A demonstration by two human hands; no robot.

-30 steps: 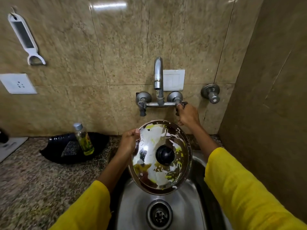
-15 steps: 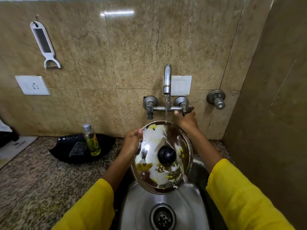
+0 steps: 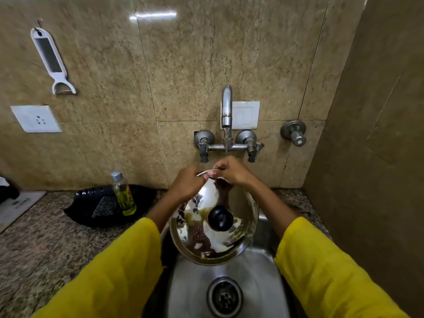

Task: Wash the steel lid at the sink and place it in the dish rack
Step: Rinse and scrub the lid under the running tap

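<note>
Left hand and right hand raised together, fingers curled, both pinching lid rim.

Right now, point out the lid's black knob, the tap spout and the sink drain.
black knob (image 3: 220, 218), head view, middle of its top.
tap spout (image 3: 226, 106), head view, its upright pipe.
sink drain (image 3: 224, 296), head view, strainer centre.

We see a warm, moderately bright scene lit from overhead, with a white glare streak on the wall tile, bright reflections on the steel lid, motion blur on both hands, soft focus on the yellow sleeves, and wide-angle bending at the edges.
</note>
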